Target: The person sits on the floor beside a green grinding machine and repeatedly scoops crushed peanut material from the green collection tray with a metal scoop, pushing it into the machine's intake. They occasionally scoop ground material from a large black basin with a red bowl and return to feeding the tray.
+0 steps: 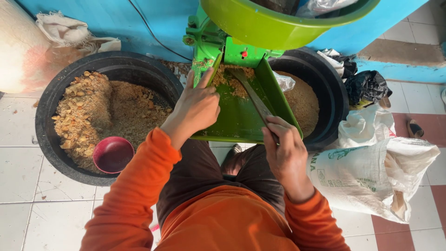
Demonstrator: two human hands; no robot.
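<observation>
Slanting up-left toward the crumbs (234, 79), the stick (253, 97) crosses the green chute (232, 118).

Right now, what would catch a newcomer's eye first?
The bright green chute at centre, with the left hand on its rim and the right hand gripping a flat stick. At left, a black tub of crumbly meal holds a maroon bowl.

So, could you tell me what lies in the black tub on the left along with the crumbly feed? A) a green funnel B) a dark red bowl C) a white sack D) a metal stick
B: a dark red bowl sits on the feed at the near edge of the left tub; the stick is in the right hand over the green chute.
</observation>
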